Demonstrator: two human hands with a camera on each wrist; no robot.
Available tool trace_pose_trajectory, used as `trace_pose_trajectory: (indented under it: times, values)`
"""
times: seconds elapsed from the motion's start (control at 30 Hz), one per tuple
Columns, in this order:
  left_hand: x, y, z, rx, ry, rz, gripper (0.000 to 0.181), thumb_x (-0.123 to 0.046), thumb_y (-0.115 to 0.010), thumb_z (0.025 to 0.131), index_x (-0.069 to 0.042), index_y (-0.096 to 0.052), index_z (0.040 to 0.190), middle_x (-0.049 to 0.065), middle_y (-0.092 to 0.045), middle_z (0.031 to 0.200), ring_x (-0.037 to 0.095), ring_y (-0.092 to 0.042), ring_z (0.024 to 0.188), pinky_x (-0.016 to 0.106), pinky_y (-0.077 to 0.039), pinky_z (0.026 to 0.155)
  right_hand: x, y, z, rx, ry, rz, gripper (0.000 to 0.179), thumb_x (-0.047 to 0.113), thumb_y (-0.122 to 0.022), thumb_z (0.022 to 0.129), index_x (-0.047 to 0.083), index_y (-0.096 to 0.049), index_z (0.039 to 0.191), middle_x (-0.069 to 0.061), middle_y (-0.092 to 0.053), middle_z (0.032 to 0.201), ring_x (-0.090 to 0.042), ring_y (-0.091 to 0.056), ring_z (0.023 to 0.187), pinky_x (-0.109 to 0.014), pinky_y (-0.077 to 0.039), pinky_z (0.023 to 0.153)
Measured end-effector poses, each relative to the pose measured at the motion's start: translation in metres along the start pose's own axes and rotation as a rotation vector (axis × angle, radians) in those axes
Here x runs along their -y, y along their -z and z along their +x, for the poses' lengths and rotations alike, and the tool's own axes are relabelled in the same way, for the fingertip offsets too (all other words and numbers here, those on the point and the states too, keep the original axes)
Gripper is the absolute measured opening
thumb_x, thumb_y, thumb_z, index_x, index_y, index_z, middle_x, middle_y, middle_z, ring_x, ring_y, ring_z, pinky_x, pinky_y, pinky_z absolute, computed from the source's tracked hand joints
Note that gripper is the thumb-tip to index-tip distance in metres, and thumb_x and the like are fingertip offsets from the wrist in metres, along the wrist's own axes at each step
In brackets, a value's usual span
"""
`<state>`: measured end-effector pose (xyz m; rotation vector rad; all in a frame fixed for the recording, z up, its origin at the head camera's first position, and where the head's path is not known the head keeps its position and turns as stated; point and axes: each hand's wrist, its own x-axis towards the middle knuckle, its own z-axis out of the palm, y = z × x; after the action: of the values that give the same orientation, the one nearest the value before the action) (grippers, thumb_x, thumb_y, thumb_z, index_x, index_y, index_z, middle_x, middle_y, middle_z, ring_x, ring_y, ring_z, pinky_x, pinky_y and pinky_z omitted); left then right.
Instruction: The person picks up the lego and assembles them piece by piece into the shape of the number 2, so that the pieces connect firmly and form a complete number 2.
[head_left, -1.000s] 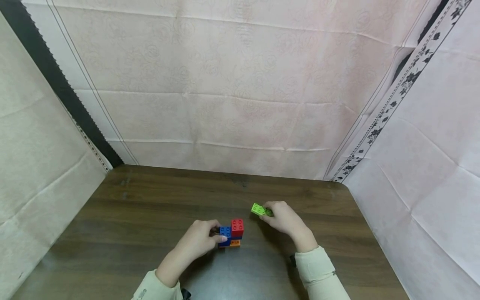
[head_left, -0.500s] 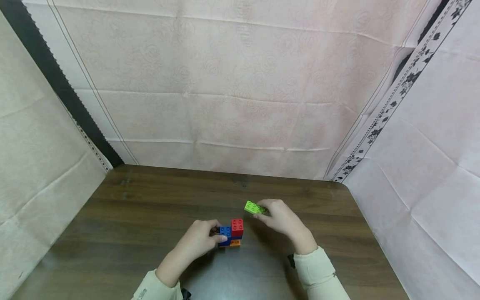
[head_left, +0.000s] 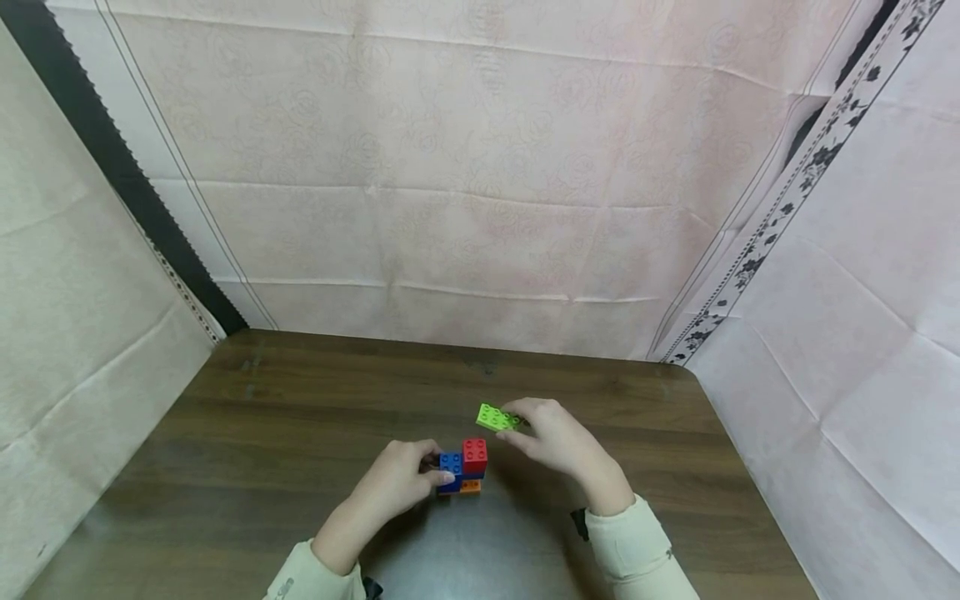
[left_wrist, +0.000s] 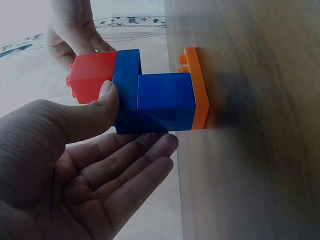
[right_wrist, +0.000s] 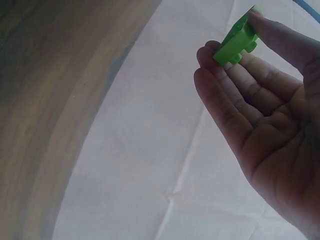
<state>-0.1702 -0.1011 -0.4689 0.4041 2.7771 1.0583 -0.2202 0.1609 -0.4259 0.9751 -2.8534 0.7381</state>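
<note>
A small stack of toy building bricks stands on the table. At its base lies a thin orange brick (left_wrist: 200,95), with a blue brick (left_wrist: 166,100) on it, a longer blue brick (left_wrist: 127,90) above that, and a red brick (left_wrist: 93,75) on top at one end. My left hand (head_left: 397,479) grips the stack from the left, thumb on the near side of the blue bricks. Above and behind the stack, my right hand (head_left: 558,442) pinches one end of a thin lime-green brick (head_left: 497,417) between thumb and fingers, studs upward. The green brick is apart from the stack.
The dark wooden table (head_left: 315,400) has pale patterned cloth (head_left: 450,167) hanging behind it and along both sides. Its back edge lies a little beyond my right hand. Light sleeves (head_left: 633,546) cover both forearms.
My right hand has moved left with the green brick, bringing it from the right of the stack to just behind and above the red brick. The left hand and the stack have stayed put.
</note>
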Motion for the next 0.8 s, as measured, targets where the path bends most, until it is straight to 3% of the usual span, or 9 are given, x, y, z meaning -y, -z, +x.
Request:
trace_pose_trajectory:
  times: [0.37, 0.57, 0.8]
  values:
    - [0.0, -0.001, 0.0, -0.005, -0.033, 0.007, 0.027, -0.033, -0.078, 0.089, -0.011, -0.071, 0.102, -0.003, -0.069, 0.087, 0.011, -0.062, 0.078, 0.038, -0.055, 0.071, 0.018, 0.004, -0.001, -0.03, 0.097, 0.003, 0.031, 0.024, -0.076, 0.093, 0.007, -0.07, 0.118, 0.0, -0.072, 0.106, -0.008, -0.064, 0.087, -0.03, -0.056, 0.078]
    - [0.0, 0.0, 0.0, -0.007, -0.045, 0.003, 0.026, -0.033, -0.078, 0.089, -0.011, -0.071, 0.102, -0.003, -0.069, 0.087, 0.01, -0.062, 0.077, 0.037, -0.055, 0.07, 0.032, 0.008, -0.003, 0.011, 0.135, 0.051, 0.029, 0.022, -0.074, 0.094, 0.008, -0.069, 0.119, 0.001, -0.071, 0.108, -0.008, -0.065, 0.093, -0.034, -0.056, 0.084]
    - [0.0, 0.0, 0.0, -0.003, -0.046, -0.006, 0.025, -0.033, -0.078, 0.089, -0.011, -0.07, 0.099, -0.003, -0.069, 0.086, 0.01, -0.063, 0.076, 0.036, -0.056, 0.069, 0.04, 0.004, -0.004, 0.067, 0.156, 0.069, 0.031, 0.028, -0.073, 0.095, 0.01, -0.069, 0.12, 0.004, -0.071, 0.11, -0.004, -0.064, 0.096, -0.028, -0.055, 0.086]
